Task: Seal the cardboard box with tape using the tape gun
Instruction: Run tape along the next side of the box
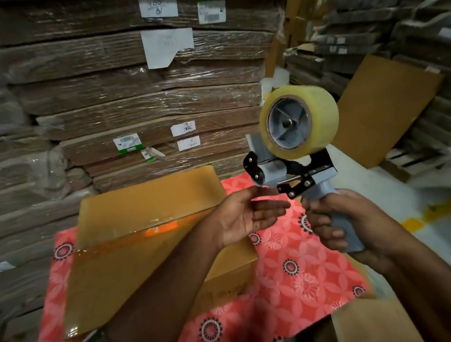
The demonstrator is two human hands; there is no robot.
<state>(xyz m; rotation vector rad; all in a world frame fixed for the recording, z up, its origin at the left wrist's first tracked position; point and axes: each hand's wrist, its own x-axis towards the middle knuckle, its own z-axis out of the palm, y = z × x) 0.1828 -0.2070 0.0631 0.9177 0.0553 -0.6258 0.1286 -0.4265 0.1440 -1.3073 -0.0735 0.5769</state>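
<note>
While stacks of wrapped flat cardboard (131, 77) are filling the background, the cardboard box (143, 251) is lying at the left on a pink flowered cloth (293, 272), its flaps closed and a strip of clear tape (131, 236) running across the top seam. Over the box's right edge, the left hand (247, 214) is reaching with fingers open and extended, fingertips touching the front roller end of the tape gun (293, 169). Farther right, the right hand (344, 225) is gripping the gun's grey handle, fingers wrapped tightly, holding the tape roll (298, 121) upright above the cloth.
</note>
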